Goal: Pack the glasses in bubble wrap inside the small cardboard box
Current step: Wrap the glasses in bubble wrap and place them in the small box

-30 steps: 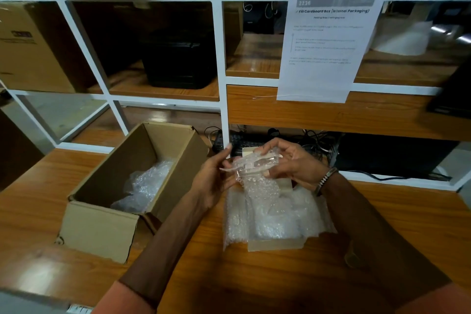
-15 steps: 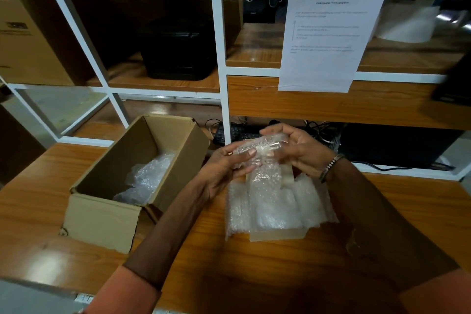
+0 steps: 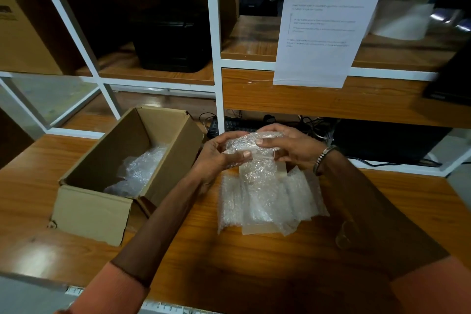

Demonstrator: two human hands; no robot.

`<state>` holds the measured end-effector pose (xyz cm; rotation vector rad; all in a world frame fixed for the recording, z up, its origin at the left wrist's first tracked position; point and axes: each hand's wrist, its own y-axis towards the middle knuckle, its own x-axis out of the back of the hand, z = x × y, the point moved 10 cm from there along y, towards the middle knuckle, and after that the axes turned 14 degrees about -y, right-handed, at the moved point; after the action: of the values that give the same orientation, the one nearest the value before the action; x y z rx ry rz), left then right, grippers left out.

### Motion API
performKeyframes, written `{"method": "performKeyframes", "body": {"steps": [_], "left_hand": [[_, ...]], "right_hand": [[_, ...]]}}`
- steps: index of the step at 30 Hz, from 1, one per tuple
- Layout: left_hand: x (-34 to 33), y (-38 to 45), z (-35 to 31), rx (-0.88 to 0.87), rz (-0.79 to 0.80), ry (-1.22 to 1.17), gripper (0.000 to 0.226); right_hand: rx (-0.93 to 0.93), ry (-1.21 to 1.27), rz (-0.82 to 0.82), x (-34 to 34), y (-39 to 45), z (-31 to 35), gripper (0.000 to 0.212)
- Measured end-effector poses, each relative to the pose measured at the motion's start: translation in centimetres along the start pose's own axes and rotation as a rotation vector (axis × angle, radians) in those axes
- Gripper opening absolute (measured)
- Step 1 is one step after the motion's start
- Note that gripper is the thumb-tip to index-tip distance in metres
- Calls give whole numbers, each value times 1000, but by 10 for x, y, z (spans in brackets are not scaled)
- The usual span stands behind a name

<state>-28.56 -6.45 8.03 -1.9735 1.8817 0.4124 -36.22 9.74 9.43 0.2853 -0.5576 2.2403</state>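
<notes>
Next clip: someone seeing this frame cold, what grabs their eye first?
Both hands, left and right, meet mid-frame, gripping a bubble-wrapped bundle held above loose bubble wrap spread on the wooden table. To the left an open cardboard box already holds a wad of wrap. Above, a white instruction sheet hangs from the shelf.

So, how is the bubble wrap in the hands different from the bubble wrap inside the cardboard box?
The bubble wrap in the hands is held above the table by the left hand and right hand; the bubble wrap in the box lies untouched on the floor of the cardboard box. The held one is a tight bundle with a strip hanging down; the boxed one is a loose crumple. Both are clear bubble plastic.
</notes>
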Motion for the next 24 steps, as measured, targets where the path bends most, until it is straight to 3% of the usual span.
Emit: {"method": "performKeyframes", "body": {"steps": [5, 7, 12, 17, 21, 24], "left_hand": [[0, 2, 5, 69, -6, -19, 74], [-2, 3, 1, 65, 4, -64, 73], [-9, 8, -37, -58, 15, -46, 61], [-23, 6, -73, -144, 44, -8, 50], [-29, 2, -83, -168, 42, 21, 54], [-28, 0, -87, -183, 26, 65, 60]], "right_hand": [[149, -18, -32, 1, -4, 22, 67], [238, -74, -82, 7, -11, 42, 59], [409, -247, -201, 26, -22, 88, 66], [454, -318, -188, 29, -29, 103, 64], [458, -295, -179, 29, -31, 101, 61], [418, -412, -198, 31, -30, 98, 65]]}}
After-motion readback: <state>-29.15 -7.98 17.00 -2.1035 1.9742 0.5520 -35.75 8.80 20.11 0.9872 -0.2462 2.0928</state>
